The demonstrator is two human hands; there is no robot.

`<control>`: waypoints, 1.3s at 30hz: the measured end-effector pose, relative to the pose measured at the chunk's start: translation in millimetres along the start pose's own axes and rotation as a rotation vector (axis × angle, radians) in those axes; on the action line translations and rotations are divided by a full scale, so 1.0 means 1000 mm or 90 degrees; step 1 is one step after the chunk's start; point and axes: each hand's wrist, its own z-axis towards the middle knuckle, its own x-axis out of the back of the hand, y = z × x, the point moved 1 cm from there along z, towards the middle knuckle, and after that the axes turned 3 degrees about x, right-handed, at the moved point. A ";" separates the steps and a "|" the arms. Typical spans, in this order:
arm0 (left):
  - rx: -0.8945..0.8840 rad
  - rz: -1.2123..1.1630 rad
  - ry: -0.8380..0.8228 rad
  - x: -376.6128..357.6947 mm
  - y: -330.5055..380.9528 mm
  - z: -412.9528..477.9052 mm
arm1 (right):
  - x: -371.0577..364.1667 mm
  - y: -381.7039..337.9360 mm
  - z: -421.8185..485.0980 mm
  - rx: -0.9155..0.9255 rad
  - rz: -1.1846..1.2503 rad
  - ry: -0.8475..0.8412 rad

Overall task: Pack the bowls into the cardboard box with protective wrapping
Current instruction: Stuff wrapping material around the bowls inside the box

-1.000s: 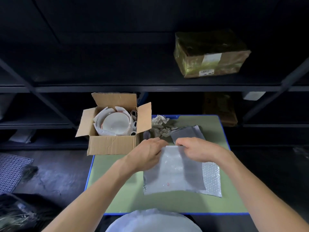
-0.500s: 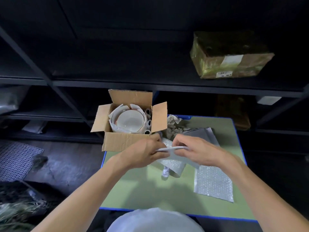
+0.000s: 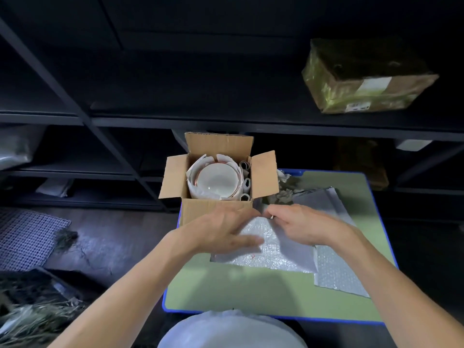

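Fingers (image 3: 241,216) of the left hand (image 3: 221,229) lie straight and close together, pressed flat on the bubble wrap sheet (image 3: 271,254), with the thumb out toward 3 o'clock. On my feed the right hand (image 3: 303,224) sits at the sheet's 12 o'clock edge with its fingers (image 3: 278,212) curled over it. The thumb is hidden, so I cannot tell whether it pinches the sheet.

The sheet lies mid-counter, partly folded with its grey side up at 3 o'clock. Just beyond it, at the 11 o'clock corner of the green counter (image 3: 251,292), stands the cardboard box (image 3: 216,209), flaps open. A white bowl (image 3: 217,180) sits inside in white wrapping, and rolled paper (image 3: 245,184) fills the box's 3 o'clock side. A second bubble wrap sheet (image 3: 336,272) lies at 4 o'clock, a grey sheet (image 3: 324,204) at 1 o'clock, and crumpled paper (image 3: 283,194) beside the box.
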 end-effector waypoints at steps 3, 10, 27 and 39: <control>0.035 -0.034 -0.062 0.003 -0.015 -0.014 | -0.004 -0.018 0.005 0.001 -0.002 0.003; 0.065 -0.045 -0.054 0.026 -0.042 -0.036 | -0.013 -0.050 0.002 0.054 -0.081 0.113; -0.013 -0.089 -0.092 0.048 -0.065 -0.064 | -0.024 -0.069 0.037 0.008 0.236 0.048; -0.021 -0.043 -0.107 0.037 -0.073 -0.063 | -0.029 -0.083 0.028 -0.041 0.201 0.042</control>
